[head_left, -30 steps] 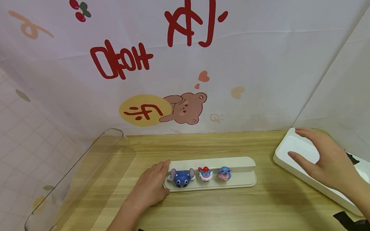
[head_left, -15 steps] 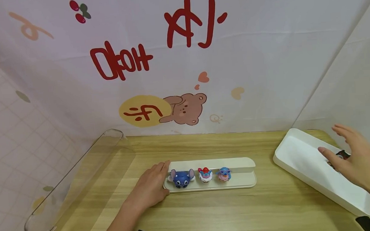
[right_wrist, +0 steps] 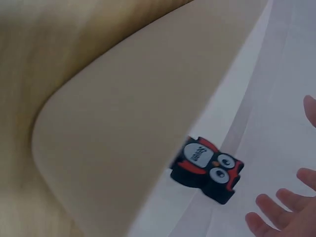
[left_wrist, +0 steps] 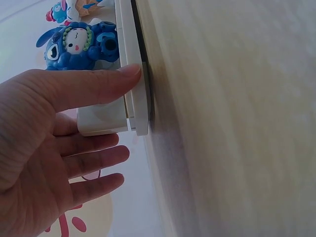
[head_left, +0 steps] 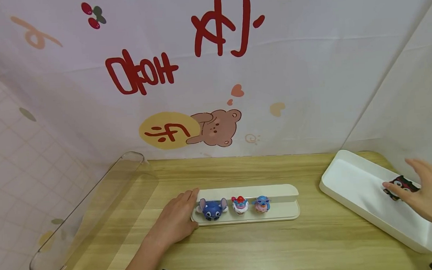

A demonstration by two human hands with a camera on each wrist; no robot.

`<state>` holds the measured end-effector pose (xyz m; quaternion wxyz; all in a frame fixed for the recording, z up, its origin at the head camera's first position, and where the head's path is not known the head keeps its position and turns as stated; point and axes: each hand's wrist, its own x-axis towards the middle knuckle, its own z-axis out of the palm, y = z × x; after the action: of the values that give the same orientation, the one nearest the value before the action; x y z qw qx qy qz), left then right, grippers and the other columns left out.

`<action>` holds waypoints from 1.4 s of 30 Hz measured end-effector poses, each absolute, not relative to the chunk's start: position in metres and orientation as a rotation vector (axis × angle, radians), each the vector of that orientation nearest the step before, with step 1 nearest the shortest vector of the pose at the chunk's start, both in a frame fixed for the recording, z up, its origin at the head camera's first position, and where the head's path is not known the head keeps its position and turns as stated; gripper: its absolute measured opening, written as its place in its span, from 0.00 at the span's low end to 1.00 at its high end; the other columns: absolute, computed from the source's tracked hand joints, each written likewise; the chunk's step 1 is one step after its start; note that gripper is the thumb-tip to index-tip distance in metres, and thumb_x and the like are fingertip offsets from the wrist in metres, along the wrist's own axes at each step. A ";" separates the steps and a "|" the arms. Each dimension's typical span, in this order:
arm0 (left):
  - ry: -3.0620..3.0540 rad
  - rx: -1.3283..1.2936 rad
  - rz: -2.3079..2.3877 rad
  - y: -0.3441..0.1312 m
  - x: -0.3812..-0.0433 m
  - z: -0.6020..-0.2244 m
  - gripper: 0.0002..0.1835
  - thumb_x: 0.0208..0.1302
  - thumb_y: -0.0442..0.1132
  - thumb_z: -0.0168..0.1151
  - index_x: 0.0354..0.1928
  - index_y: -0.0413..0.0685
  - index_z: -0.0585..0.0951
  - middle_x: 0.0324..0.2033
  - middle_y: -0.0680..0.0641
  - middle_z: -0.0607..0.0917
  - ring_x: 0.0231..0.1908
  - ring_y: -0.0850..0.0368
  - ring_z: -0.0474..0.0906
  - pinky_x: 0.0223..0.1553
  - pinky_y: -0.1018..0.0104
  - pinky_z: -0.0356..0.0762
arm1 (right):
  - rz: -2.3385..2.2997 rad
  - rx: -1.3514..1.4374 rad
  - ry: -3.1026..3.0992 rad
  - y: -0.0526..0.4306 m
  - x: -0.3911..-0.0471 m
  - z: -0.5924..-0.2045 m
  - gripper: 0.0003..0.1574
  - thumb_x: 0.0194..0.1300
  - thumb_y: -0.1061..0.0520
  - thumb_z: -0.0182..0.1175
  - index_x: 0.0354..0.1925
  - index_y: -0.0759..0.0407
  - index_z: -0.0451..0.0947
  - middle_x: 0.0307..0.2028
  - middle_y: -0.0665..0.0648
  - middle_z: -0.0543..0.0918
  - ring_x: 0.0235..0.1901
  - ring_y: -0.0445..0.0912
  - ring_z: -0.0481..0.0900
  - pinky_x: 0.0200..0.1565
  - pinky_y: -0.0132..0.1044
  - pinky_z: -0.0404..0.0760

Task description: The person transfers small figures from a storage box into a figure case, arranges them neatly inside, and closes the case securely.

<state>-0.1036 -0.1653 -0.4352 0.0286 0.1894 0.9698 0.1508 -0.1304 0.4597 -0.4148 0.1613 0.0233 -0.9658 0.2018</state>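
My left hand (head_left: 174, 218) holds the left end of a cream stepped display stand (head_left: 282, 210). In the left wrist view its thumb (left_wrist: 98, 88) presses the stand's front edge, with the index finger behind the end and other fingers spread. On the stand's lower step sit a big-eared blue figurine (head_left: 212, 209), a red-topped white and blue one (head_left: 240, 205) and a blue and pink one (head_left: 262, 204). My right hand (head_left: 430, 197), fingers apart and holding nothing, hovers over the right part of a white tray (head_left: 354, 180), thumb overlapping a black and red owl figure (right_wrist: 205, 168) lying inside.
A long clear plastic cover (head_left: 96, 223) stands at the left of the wooden table (head_left: 244, 251). Behind the table hangs a white printed cloth (head_left: 307, 65), with more cloth at both sides. The tray's raised wall (right_wrist: 138, 89) stands between the table and the owl figure.
My right hand has moved right and lower over the tray, uncovering the owl figure. The tray's near end shifted slightly left at first. My left hand has stayed on the stand.
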 end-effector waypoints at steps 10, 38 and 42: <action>2.992 0.590 0.468 -0.164 -0.104 -0.435 0.51 0.51 0.37 0.84 0.75 0.32 0.68 0.67 0.35 0.77 0.65 0.39 0.75 0.65 0.42 0.74 | 0.498 -0.034 -2.840 0.481 -0.131 -0.429 0.59 0.60 0.45 0.77 0.68 0.84 0.60 0.59 0.90 0.66 0.57 0.82 0.66 0.51 0.69 0.70; 2.993 0.584 0.448 -0.165 -0.104 -0.435 0.51 0.51 0.38 0.85 0.75 0.32 0.68 0.66 0.35 0.77 0.65 0.39 0.75 0.64 0.42 0.75 | 0.454 0.013 -2.749 0.488 -0.134 -0.445 0.24 0.55 0.74 0.67 0.50 0.79 0.73 0.42 0.84 0.80 0.24 0.18 0.59 0.21 0.32 0.64; 2.987 0.594 0.473 -0.166 -0.103 -0.435 0.51 0.51 0.37 0.85 0.75 0.32 0.68 0.66 0.34 0.77 0.65 0.38 0.74 0.64 0.41 0.74 | 0.457 0.009 -2.734 0.486 -0.133 -0.445 0.23 0.56 0.74 0.65 0.50 0.79 0.74 0.42 0.84 0.80 0.24 0.19 0.59 0.21 0.31 0.64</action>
<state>-0.1029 -0.1657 -0.4350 0.0297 0.1925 0.9688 0.1535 -0.1326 0.4862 -0.4446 0.1840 0.0032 -0.9694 0.1622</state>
